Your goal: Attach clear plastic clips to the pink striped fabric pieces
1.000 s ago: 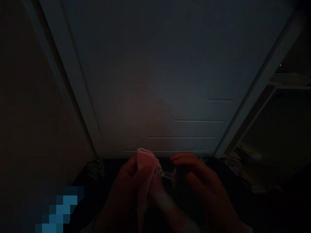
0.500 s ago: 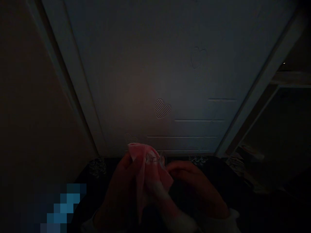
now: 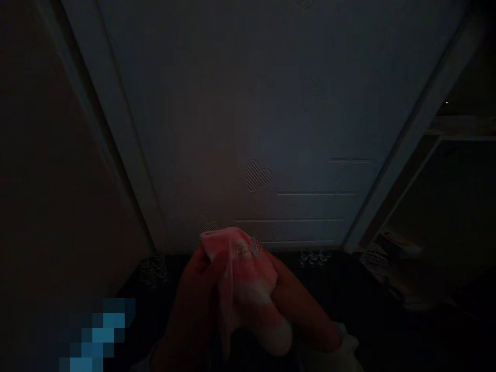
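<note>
In the dim light, a pink and whitish cloth (image 3: 253, 271) hangs bunched between my hands. My left hand (image 3: 199, 279) grips its left side, with the thumb pressed over a fold. At the cloth's right edge my right hand (image 3: 296, 297) is closed, its fingers mostly hidden behind the fabric. A small clear, glass-like piece (image 3: 256, 245) shows at the top of the cloth near my right fingers. Its full shape is hard to make out, being partly wrapped.
On the dark surface (image 3: 186, 263) stand several small clear glass-like items (image 3: 154, 269) at left and another cluster (image 3: 314, 257) at right. A pale panel (image 3: 217, 113) with embossed hearts rises behind. Papers or packets (image 3: 395, 253) lie at far right.
My right hand has moved left and in against the cloth. The clear piece has turned and sits more covered by the fabric. The cloth's lower part has swung to hang straighter.
</note>
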`<state>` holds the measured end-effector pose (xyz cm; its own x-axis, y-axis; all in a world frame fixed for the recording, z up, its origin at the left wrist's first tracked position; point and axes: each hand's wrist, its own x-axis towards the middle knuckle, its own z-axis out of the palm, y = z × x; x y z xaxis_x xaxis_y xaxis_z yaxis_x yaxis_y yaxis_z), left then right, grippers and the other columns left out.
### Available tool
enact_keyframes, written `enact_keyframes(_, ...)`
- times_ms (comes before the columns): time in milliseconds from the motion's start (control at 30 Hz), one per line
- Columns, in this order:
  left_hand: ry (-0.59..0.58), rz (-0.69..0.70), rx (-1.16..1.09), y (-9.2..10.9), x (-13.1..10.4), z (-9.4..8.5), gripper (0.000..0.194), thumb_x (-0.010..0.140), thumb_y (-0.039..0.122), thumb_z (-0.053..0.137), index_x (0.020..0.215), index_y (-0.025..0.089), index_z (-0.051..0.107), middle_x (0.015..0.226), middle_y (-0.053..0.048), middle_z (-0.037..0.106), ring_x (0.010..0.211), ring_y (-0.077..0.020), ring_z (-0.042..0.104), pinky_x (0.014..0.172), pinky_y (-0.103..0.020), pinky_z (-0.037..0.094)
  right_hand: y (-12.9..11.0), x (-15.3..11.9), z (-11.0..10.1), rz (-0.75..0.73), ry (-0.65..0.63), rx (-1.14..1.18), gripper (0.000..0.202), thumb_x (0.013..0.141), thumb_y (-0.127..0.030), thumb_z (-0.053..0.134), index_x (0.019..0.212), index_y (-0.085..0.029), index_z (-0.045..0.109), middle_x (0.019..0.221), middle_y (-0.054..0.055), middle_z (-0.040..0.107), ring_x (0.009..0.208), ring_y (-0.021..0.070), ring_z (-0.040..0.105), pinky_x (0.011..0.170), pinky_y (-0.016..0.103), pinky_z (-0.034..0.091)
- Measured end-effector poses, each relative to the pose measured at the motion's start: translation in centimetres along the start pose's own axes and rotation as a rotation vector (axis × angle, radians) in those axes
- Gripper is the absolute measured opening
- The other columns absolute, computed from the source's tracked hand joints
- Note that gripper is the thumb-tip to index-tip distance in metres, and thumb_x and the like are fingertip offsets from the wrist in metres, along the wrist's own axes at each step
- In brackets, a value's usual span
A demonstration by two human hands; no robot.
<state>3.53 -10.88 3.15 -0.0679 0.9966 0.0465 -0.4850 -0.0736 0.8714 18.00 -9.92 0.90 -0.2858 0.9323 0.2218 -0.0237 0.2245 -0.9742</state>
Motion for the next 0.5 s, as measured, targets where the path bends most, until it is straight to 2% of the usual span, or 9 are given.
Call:
enact_keyframes(133,0.074,0.039,0.062,-1.1,0.6,-0.4,0.048,0.064,0.041,0.084,0.101,0.016,0.066,0.088,-0.007,0.076,0.075,-0.0223,0.071,0.062,-0.028,0.057,0.3,-0.3,-0.2,-0.018,0.058,0.103,0.042,0.071,-0.014,0.072,0.112,-0.023,0.069,0.117,0.006,0.074,0.107,0.0271,0.068,0.096,0.043,0.051)
enact_keyframes(267,0.093,0.091,0.094,-1.4,0.0,0.4,0.044,0.072,0.045,0.08,0.103,0.018,0.065,0.095,-0.007,0.076,0.084,-0.0229,0.072,0.066,-0.027,0.057,0.4,-0.4,0.6,-0.045,0.026,0.198,0.042,0.079,-0.021,0.07,0.121,-0.025,0.067,0.129,0.006,0.069,0.118,0.0271,0.063,0.104,0.044,0.046)
enact_keyframes(400,0.188,0.145,0.086,-1.1,-0.7,1.4,0.041,0.069,0.045,0.081,0.095,0.019,0.064,0.084,-0.003,0.075,0.072,-0.0201,0.071,0.057,-0.025,0.055,0.3,-0.4,2.0,-0.116,0.078,0.188,0.051,0.084,-0.025,0.068,0.134,-0.028,0.058,0.142,0.006,0.059,0.132,0.0271,0.052,0.113,0.044,0.037)
enact_keyframes(500,0.241,0.209,0.099,-0.8,-0.8,1.6,0.037,0.069,0.043,0.081,0.091,0.02,0.062,0.081,0.0,0.074,0.07,-0.017,0.07,0.057,-0.023,0.054,0.5,-0.4,2.7,-0.158,0.106,0.157,0.054,0.085,-0.026,0.067,0.137,-0.029,0.055,0.143,0.007,0.057,0.134,0.0284,0.05,0.113,0.047,0.035)
